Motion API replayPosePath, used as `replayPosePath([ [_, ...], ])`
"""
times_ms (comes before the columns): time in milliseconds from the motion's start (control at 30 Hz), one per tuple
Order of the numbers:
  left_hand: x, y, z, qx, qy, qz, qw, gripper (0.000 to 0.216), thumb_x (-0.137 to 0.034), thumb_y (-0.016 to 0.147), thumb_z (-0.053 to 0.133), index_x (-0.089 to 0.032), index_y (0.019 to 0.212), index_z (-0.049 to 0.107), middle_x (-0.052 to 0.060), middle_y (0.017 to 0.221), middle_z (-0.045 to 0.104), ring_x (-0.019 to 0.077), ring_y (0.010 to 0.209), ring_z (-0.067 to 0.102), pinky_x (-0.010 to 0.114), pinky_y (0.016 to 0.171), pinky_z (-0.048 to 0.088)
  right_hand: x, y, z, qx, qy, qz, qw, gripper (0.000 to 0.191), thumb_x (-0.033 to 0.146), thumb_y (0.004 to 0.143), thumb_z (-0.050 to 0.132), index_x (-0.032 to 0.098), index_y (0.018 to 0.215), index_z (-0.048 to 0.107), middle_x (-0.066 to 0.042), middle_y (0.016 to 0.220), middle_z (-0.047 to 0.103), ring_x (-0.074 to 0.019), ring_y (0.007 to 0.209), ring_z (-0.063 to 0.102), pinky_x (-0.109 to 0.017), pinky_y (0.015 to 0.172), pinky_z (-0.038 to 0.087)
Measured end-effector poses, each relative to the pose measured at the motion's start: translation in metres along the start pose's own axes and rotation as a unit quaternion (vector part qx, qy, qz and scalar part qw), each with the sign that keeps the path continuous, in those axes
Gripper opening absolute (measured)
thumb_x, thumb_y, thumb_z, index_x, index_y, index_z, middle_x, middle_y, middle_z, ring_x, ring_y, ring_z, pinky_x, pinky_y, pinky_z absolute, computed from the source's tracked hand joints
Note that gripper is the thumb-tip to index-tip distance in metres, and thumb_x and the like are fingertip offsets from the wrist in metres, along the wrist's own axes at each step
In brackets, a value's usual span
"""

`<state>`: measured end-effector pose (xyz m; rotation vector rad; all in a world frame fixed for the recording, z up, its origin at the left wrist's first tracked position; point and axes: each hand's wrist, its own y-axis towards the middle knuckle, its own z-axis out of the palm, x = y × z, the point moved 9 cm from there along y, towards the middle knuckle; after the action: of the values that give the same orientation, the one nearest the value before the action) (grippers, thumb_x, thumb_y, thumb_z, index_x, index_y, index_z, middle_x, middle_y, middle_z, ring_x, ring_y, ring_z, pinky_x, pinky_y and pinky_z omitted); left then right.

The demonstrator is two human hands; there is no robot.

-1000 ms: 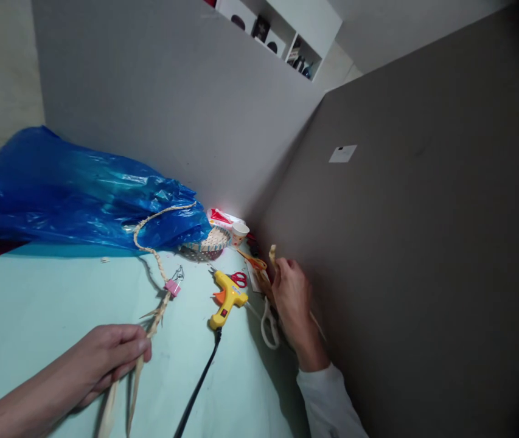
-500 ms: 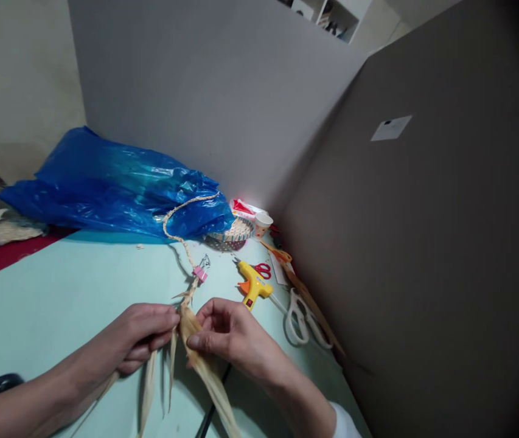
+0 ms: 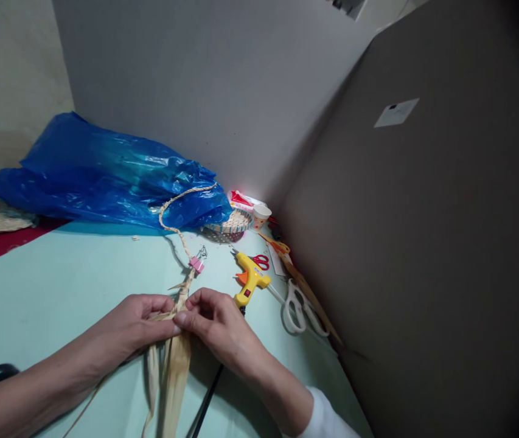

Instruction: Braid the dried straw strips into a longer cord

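Observation:
My left hand [image 3: 149, 319] is closed on strips of dried husk at the lower end of a braided cord [image 3: 173, 230]. My right hand [image 3: 211, 316] pinches the same spot from the other side, the fingertips of both hands nearly meeting. A broad tan husk strip [image 3: 176, 380] hangs straight down below the fingers, and a narrower pale strip [image 3: 152, 380] hangs to its left. Just above the hands, a pink binder clip [image 3: 196, 264] grips the braid. The cord curves up onto a blue plastic bag [image 3: 117, 176]. My fingers partly hide the strands where they cross.
Right of the hands lie a yellow glue gun [image 3: 252, 278], red-handled scissors [image 3: 261, 261] and white-handled scissors [image 3: 294, 310]. Behind them are a woven basket [image 3: 234, 222] and a paper cup [image 3: 260, 214]. Grey partitions [image 3: 204, 79] stand behind and to the right.
The broad husk strip has swung from the right to hang down the middle. My left thumb has come forward, and both hands have closed in at the braid's end. The view has shifted slightly.

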<state>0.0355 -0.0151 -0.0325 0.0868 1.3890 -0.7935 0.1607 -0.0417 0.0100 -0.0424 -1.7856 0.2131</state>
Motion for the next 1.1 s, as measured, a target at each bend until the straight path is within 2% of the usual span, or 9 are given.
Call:
replayPosePath([
  [100,0.002,0.002,-0.001,0.005,0.004,-0.002,1.0,0.032,-0.029,0.055,0.098,-0.019,0.071,0.073,0.0,0.071,0.077,0.0187,0.07,0.069,0.022,0.064,0.052,0.003,0.0,-0.001,-0.037,-0.025,-0.03,0.999,0.01,0.022,0.085,0.074,0.018,0.083,0.065,0.004,0.07,0.056,-0.0127,0.068,0.048,-0.025,0.063,0.035],
  [233,0.001,0.0,0.002,0.015,0.011,-0.004,1.0,0.033,-0.032,0.057,0.098,-0.017,0.077,0.076,0.001,0.071,0.076,0.015,0.064,0.064,0.019,0.058,0.047,0.007,-0.005,-0.007,-0.068,-0.041,-0.052,0.995,0.008,0.017,0.086,0.071,0.018,0.079,0.066,0.004,0.07,0.057,-0.0127,0.067,0.048,-0.025,0.063,0.034],
  [333,-0.003,-0.003,0.003,0.016,0.029,-0.01,0.999,0.038,-0.038,0.057,0.098,-0.017,0.075,0.072,-0.007,0.054,0.058,0.0054,0.045,0.038,0.015,0.043,0.024,0.004,-0.003,-0.007,-0.044,-0.004,-0.05,0.998,0.007,0.018,0.086,0.072,0.018,0.081,0.067,0.004,0.067,0.055,-0.0121,0.064,0.045,-0.025,0.061,0.033],
  [433,-0.006,-0.005,0.004,0.016,0.04,-0.019,0.999,0.044,-0.047,0.062,0.096,-0.02,0.067,0.062,-0.015,0.049,0.036,0.002,0.043,0.01,0.019,0.042,0.004,-0.004,0.001,-0.002,0.001,0.044,-0.022,0.999,0.005,0.018,0.089,0.069,0.017,0.084,0.066,0.004,0.064,0.057,-0.0112,0.06,0.048,-0.023,0.06,0.037],
  [600,-0.009,-0.006,0.001,0.009,0.083,-0.005,0.997,0.052,-0.065,0.066,0.089,-0.02,0.07,0.063,-0.016,0.049,0.028,0.0045,0.047,0.009,0.022,0.045,0.003,-0.013,0.001,0.004,0.03,0.103,0.014,0.994,0.021,0.03,0.084,0.081,0.018,0.087,0.064,0.003,0.063,0.064,-0.0121,0.058,0.057,-0.023,0.063,0.044],
  [700,-0.01,-0.006,-0.001,-0.008,0.108,-0.002,0.994,0.051,-0.065,0.064,0.088,-0.022,0.069,0.062,-0.015,0.048,0.028,0.0054,0.046,0.011,0.023,0.045,0.004,-0.012,0.0,0.005,0.03,0.104,0.009,0.994,0.041,0.048,0.074,0.091,0.018,0.082,0.066,0.002,0.063,0.065,-0.012,0.059,0.058,-0.023,0.062,0.044],
  [833,-0.01,-0.006,-0.001,-0.012,0.091,-0.012,0.996,0.052,-0.064,0.063,0.089,-0.022,0.067,0.058,-0.015,0.05,0.029,0.0049,0.047,0.009,0.023,0.046,0.003,-0.01,-0.002,0.002,0.011,0.073,-0.012,0.997,0.047,0.059,0.075,0.089,0.018,0.08,0.067,0.002,0.063,0.064,-0.0127,0.061,0.057,-0.024,0.061,0.042],
  [967,-0.009,-0.006,0.0,-0.014,0.109,-0.009,0.994,0.052,-0.069,0.066,0.085,-0.022,0.068,0.062,-0.013,0.052,0.03,0.0054,0.047,0.009,0.022,0.044,0.004,-0.007,-0.005,0.004,0.018,0.053,-0.033,0.998,0.038,0.053,0.083,0.085,0.018,0.082,0.069,0.001,0.067,0.066,-0.0139,0.066,0.058,-0.024,0.063,0.043],
  [1100,-0.011,-0.009,-0.002,-0.027,0.129,0.01,0.991,0.044,-0.06,0.066,0.085,-0.021,0.067,0.063,-0.012,0.052,0.033,0.0064,0.048,0.015,0.021,0.044,0.009,-0.008,-0.006,0.007,0.034,0.027,-0.02,0.999,0.015,0.028,0.09,0.078,0.018,0.084,0.069,0.001,0.07,0.068,-0.0134,0.067,0.061,-0.024,0.066,0.045],
])
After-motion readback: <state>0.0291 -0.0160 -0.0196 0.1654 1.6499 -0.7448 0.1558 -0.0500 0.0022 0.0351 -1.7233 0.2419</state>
